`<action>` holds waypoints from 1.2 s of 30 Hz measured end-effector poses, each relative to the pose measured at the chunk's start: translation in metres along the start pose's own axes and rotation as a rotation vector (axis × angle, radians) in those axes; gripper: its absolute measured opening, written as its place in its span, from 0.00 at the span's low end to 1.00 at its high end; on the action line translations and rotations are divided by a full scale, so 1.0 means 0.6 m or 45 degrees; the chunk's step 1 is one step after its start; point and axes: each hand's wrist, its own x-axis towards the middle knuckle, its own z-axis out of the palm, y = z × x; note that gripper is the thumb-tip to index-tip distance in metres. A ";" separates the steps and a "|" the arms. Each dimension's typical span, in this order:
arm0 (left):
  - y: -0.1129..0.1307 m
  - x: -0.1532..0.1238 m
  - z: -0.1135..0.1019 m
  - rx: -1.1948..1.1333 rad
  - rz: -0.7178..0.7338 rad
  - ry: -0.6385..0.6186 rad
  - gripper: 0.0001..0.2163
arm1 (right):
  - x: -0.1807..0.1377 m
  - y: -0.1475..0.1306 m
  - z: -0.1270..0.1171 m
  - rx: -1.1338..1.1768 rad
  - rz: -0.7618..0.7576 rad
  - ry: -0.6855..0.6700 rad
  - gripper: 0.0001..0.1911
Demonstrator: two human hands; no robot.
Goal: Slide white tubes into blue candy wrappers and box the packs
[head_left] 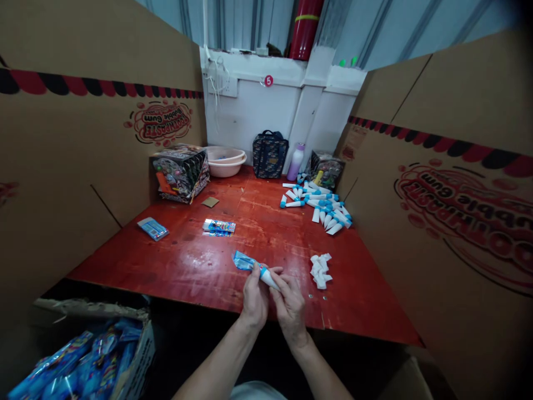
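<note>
Over the front of the red table (183,261), my left hand (255,300) pinches a blue printed plastic wrapper (243,260) by its near end. My right hand (290,308) has its fingers closed on a white tube (270,278) with a light blue cap. The tube's capped end points at the wrapper and meets it between my hands; how far it goes in is hidden by my fingers. Small white packets (320,271) lie just right of my right hand. Beyond my hands is a stack of flat wrappers (219,226).
Many blue-capped tubes (316,203) are heaped at the back right. Another wrapper bundle (153,228) lies at left. An open carton (144,350) with blue packets stands below left. Cardboard walls flank the table; display box (179,172), basins (225,166), bag (270,155) and bottle (296,162) stand behind.
</note>
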 end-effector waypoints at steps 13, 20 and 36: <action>0.045 0.011 -0.017 0.049 0.025 -0.053 0.16 | 0.031 0.020 0.049 0.754 0.718 -0.066 0.13; 0.029 0.012 -0.042 0.226 0.160 -0.004 0.14 | 0.027 -0.003 0.079 0.947 0.838 -0.004 0.12; 0.057 -0.012 -0.069 0.058 0.058 0.013 0.11 | -0.011 0.010 0.076 0.664 0.922 -0.357 0.19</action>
